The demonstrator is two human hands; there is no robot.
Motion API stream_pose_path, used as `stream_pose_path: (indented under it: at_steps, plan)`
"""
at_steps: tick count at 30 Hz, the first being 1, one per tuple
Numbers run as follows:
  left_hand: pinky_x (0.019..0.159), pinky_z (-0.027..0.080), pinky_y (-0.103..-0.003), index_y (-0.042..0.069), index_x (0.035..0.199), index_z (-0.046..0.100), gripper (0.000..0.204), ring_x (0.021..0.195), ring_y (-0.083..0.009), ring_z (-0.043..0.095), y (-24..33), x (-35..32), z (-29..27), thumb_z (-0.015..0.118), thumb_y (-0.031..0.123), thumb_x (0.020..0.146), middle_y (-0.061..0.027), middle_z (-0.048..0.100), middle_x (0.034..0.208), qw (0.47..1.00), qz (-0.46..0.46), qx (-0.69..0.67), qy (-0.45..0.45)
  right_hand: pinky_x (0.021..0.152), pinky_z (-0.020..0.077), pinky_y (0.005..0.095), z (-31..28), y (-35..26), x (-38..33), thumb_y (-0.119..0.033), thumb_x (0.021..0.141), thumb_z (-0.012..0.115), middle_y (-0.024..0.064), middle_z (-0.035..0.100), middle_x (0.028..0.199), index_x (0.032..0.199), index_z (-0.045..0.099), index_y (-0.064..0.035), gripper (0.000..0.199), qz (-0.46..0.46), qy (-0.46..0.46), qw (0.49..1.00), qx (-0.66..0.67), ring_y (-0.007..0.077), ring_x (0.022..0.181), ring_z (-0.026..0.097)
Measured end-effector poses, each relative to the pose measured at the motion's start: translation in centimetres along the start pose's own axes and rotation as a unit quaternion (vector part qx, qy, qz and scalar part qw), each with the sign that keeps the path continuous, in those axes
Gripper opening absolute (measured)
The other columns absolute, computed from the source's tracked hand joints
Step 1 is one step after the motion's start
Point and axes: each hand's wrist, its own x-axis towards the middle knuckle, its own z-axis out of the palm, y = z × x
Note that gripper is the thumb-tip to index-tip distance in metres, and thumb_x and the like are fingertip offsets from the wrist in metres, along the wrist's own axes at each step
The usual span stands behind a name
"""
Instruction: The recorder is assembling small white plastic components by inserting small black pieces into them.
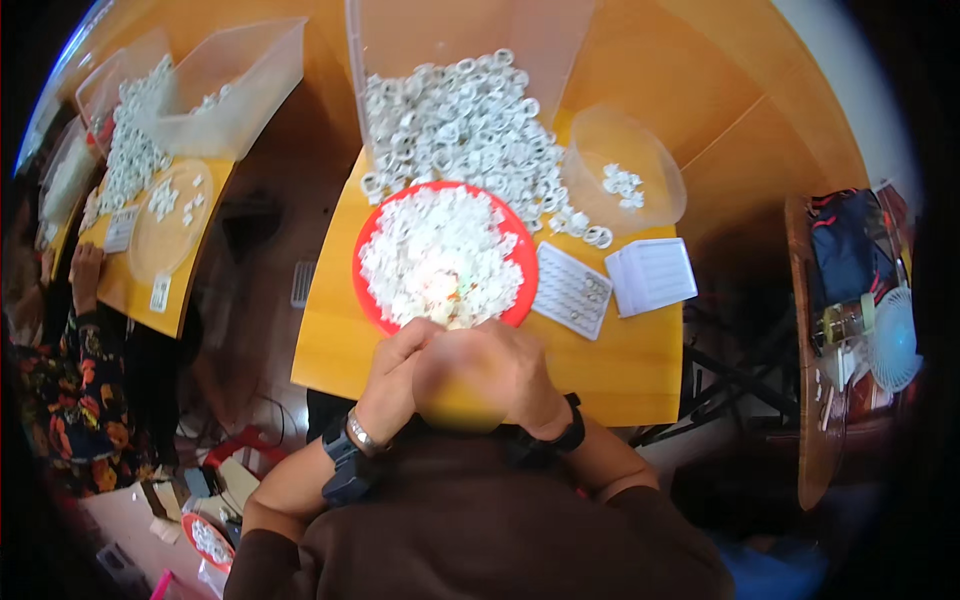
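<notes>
My left hand [392, 375] and my right hand [527, 378] are close together at the near rim of a round red tray [529, 262]. Their fingers are bent inward and closed, and whatever they hold is too small or hidden to make out. A blurred patch covers the space between the palms. The tray is heaped with small white plastic parts [430, 240]. Right of the tray lies a white card [572, 290] with rows of small ring-like shapes, beside a stack of white cards [650, 277].
Behind the tray, white plastic rings [450, 115] spill from a clear bin [470, 30]. A clear round tub [625, 150] holds a few white pieces. At left, another person's hand [86, 268] rests at a second yellow table [190, 265]. A small fan [893, 340] stands far right.
</notes>
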Motion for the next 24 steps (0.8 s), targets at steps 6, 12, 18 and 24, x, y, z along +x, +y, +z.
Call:
stream_pose_path:
  at_steps: [6, 12, 18, 24]
  plan:
    - [0.056, 0.044, -0.022, -0.001, 0.092, 0.06, 0.021, 0.059, -0.0102, 0.054, 0.3, 0.4, -1.7, 0.043, 0.001, 0.08, -0.005, 0.061, 0.073, 0.999, 0.007, -0.031, 0.034, 0.059, 0.0502, 0.0309, 1.2, -0.6, 1.3, 0.004, 0.076, 0.07, 0.0085, 0.063, 0.078, 0.091, 0.061, -0.003, 0.019, -0.046, 0.015, 0.999, -0.014, 0.0225, 0.068, 0.065]
    - [0.058, 0.045, -0.023, -0.001, 0.109, 0.057, 0.034, 0.061, -0.0109, 0.055, 0.9, 0.4, -2.1, 0.041, -0.002, 0.08, -0.0068, 0.062, 0.078, 1.0, -0.005, -0.006, 0.006, 0.059, 0.0497, 0.0312, 0.7, -1.1, 2.0, 0.004, 0.076, 0.068, 0.0084, 0.062, 0.076, 0.09, 0.062, -0.0036, 0.017, -0.059, 0.004, 0.998, -0.028, 0.0235, 0.068, 0.064]
    - [0.059, 0.047, -0.025, 0.005, 0.139, 0.033, 0.063, 0.065, -0.0141, 0.058, 1.1, 0.4, -2.5, 0.042, -0.003, 0.078, -0.0113, 0.062, 0.088, 1.0, -0.001, 0.014, -0.006, 0.06, 0.0488, 0.0341, -5.0, 2.3, 5.4, -0.005, 0.086, 0.062, 0.0144, 0.064, 0.077, 0.093, 0.063, -0.002, 0.008, 0.092, 0.155, 0.979, -0.093, 0.0267, 0.069, 0.064]
    - [0.058, 0.047, -0.024, 0.003, 0.132, 0.04, 0.054, 0.063, -0.014, 0.058, 1.6, -0.1, -2.7, 0.042, 0.0, 0.079, -0.0121, 0.062, 0.088, 1.0, 0.001, 0.022, 0.003, 0.064, 0.05, 0.0275, -12.8, 3.9, 9.9, -0.006, 0.087, 0.06, 0.0114, 0.068, 0.078, 0.092, 0.064, 0.0018, 0.01, 0.079, 0.334, 0.926, -0.158, 0.0142, 0.069, 0.064]
